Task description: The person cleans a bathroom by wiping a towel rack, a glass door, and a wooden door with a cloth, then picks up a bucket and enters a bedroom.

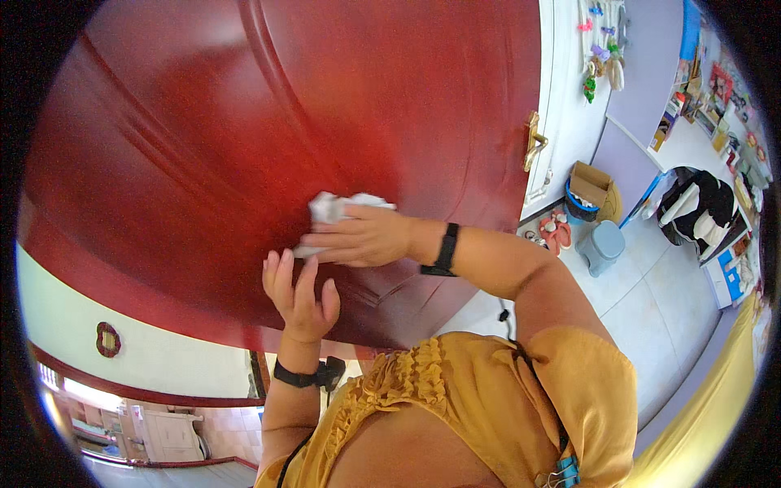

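A glossy dark red door (366, 110) with raised moulding lines fills most of the view before me. My right hand (360, 235), a black band on its wrist, presses a crumpled white cloth (329, 207) against the door's surface. Part of the cloth is hidden under the palm and fingers, and the hand is slightly blurred. Just below and left of it, my left hand (302, 299) is raised with fingers apart and nothing in it. Whether its fingertips touch the door, I cannot tell. A brass lever handle (534, 146) sits at the door's right edge.
Right of the door stand a blue-grey plastic stool (601, 247), pink slippers (555, 232) and a bin (581, 201) with a cardboard box. Farther right, a cluttered desk (695, 143) has dark clothing (695, 207) before it. Hair accessories (598, 55) hang on a white surface.
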A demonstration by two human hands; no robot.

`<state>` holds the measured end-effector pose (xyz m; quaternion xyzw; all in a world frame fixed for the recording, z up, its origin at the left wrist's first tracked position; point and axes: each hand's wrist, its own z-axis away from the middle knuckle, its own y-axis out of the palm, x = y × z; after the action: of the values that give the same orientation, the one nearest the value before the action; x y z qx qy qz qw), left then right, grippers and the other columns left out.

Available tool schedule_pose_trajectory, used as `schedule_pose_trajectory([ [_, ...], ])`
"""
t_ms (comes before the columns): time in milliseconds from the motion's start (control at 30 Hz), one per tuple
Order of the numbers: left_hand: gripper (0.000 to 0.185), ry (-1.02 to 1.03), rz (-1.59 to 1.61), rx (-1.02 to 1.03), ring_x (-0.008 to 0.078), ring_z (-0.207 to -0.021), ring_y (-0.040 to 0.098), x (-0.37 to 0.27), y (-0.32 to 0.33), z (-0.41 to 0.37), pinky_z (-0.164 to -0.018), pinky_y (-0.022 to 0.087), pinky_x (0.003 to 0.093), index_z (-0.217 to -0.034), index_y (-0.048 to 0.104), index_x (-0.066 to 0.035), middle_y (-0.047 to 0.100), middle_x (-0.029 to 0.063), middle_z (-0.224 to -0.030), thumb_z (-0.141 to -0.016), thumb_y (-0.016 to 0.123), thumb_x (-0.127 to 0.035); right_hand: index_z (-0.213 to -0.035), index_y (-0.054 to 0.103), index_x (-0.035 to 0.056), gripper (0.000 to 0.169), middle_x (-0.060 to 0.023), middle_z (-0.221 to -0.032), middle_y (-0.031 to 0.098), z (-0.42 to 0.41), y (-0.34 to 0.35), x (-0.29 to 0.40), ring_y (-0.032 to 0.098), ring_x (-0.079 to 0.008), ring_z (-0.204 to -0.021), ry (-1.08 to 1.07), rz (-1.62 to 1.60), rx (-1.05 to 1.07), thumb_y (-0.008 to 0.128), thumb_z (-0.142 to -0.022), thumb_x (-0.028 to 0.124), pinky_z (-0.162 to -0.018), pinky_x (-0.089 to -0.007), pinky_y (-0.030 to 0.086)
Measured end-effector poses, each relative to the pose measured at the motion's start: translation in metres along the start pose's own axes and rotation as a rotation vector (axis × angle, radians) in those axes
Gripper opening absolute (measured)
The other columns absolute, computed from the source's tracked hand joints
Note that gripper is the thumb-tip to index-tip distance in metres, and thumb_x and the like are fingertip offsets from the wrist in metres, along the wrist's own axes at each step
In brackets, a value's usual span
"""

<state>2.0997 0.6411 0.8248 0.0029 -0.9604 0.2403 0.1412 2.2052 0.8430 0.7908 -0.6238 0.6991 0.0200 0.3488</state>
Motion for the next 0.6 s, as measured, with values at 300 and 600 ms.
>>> schedule_pose_trajectory([
  [300,0.035,-0.043,-0.348,0.212,0.0345,-0.137,0.041,0.007,0.018,0.017,-0.119,0.013,0.0515,-0.115,0.07,-0.011,0.053,0.0133,-0.138,-0.082,0.068,-0.024,-0.139,0.045,0.0074,0.07,-0.0279,-0.143,0.04,0.155,-0.045,-0.137,0.039,-0.0481,-0.132,0.827,0.213,-0.169,0.066,-0.073,0.015,-0.112,-0.0569,0.029],
  [600,0.03,-0.018,-0.378,0.156,0.0378,-0.135,0.044,0.007,0.024,0.019,-0.118,0.017,0.054,-0.113,0.068,-0.011,0.056,0.0152,-0.136,-0.087,0.065,-0.025,-0.142,0.037,-0.0107,0.055,-0.0334,-0.142,0.04,0.257,-0.054,-0.274,0.037,-0.0472,-0.131,1.284,0.338,-0.522,0.032,-0.098,0.023,-0.114,-0.0494,0.025],
])
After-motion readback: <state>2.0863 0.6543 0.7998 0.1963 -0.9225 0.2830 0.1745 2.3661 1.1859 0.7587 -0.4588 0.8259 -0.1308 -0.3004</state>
